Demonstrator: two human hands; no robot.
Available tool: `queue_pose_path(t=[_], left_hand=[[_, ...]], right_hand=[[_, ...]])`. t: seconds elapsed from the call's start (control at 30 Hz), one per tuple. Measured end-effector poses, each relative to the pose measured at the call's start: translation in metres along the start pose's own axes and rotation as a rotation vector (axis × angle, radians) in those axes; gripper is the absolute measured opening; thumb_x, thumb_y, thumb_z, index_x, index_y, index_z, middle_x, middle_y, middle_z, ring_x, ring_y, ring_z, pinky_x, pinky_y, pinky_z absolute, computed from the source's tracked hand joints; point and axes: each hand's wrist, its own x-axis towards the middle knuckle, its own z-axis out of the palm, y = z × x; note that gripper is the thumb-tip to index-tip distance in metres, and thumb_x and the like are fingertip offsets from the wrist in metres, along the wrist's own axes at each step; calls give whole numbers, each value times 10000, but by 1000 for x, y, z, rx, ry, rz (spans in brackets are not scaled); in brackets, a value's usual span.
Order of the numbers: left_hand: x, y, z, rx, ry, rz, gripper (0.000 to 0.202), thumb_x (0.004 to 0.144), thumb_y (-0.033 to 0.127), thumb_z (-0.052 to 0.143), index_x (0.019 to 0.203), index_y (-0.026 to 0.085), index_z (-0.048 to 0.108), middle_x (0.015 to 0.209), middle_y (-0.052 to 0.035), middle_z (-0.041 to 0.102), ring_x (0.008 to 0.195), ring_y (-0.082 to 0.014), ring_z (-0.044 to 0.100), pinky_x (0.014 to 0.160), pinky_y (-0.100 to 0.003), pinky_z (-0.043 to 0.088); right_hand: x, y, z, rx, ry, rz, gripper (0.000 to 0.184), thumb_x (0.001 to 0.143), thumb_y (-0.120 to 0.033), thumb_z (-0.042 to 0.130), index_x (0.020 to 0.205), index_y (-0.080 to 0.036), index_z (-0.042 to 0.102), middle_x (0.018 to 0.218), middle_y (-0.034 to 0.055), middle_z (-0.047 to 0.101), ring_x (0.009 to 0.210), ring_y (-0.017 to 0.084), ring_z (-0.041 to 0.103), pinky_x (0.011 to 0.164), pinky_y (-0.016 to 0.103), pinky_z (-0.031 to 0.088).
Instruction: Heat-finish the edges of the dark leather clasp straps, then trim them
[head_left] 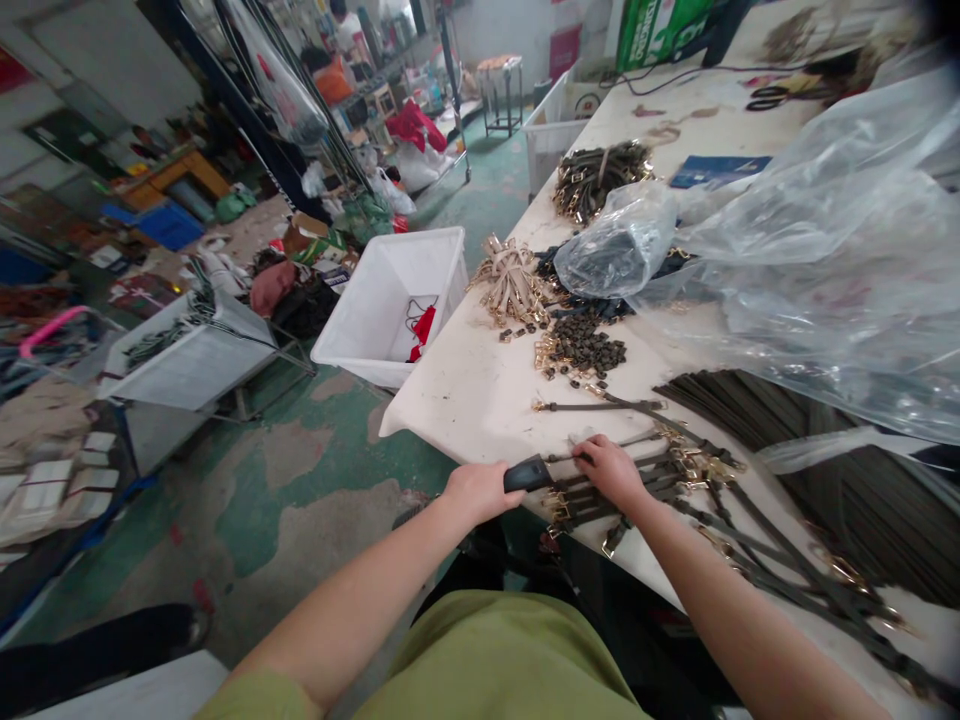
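My left hand (pixel 480 492) is closed around a black-handled tool (pixel 527 474) at the table's front edge; what kind of tool it is does not show. Just to its right, my right hand (pixel 611 472) pinches a small dark piece that looks like the end of a strap, with a scrap of clear plastic by the fingertips. Narrow dark olive straps (pixel 600 495) with gold buckles lie under and beside this hand. Beyond it rests a single buckled strap (pixel 592 407).
Small dark loops (pixel 585 345) are heaped farther back, beside a beige strap bundle (pixel 514 280) and a dark bundle (pixel 604 175). Clear plastic sheeting (pixel 832 220) covers the right side, near many long straps (pixel 885 520). A white bin (pixel 390 300) stands left of the table.
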Motion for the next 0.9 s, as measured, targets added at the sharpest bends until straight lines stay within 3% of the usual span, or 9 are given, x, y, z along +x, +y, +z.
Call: queue_pose_path(t=[0.13,0.27,0.43,0.63,0.8,0.9], left_hand=[[20,16,-12,-20,-39,11,497,719,591,386,1014,232,563,946,-72,649,857,-266,600,707,-348,464],[28,21,-25,-21,-98,28,487,703,584,410,988,229,584,940,-84,654,842,-276,601,688,-353,467],[11,7,-24,28,-133,11,472,684,599,425,954,253,599,927,-58,661,842,-259,606,678,-329,471],[-13,-3,-20,19,-83,-66,501,708,606,394,1019,257,573,934,-57,658,846,-243,609,685,-305,463],[-23,-9,-19,-7,-51,-86,473,712,594,408,1027,276,562,943,-40,656,851,-235,609,674,-286,462],[-21,-9,-14,10,-33,-79,476,713,605,395,999,265,567,905,-45,661,819,-238,616,654,-294,469]], right_hand=[[2,8,7,110,-11,23,163,758,-285,511,880,-244,610,921,13,521,756,111,518,692,220,353],[5,11,6,163,-57,20,195,729,-356,552,877,-246,613,936,11,515,757,111,520,694,224,359],[4,7,-3,87,-102,41,201,765,-365,509,886,-236,604,949,28,515,753,122,515,678,238,354],[5,-23,-19,-160,-151,-179,231,743,-268,527,961,-202,565,984,85,520,906,205,490,773,306,328],[13,-42,-14,-128,-325,-212,213,761,-226,480,956,-216,565,961,65,531,824,166,523,690,264,345],[17,-44,-8,-158,-304,-168,199,797,-234,429,948,-208,556,956,67,528,785,156,528,647,259,340]])
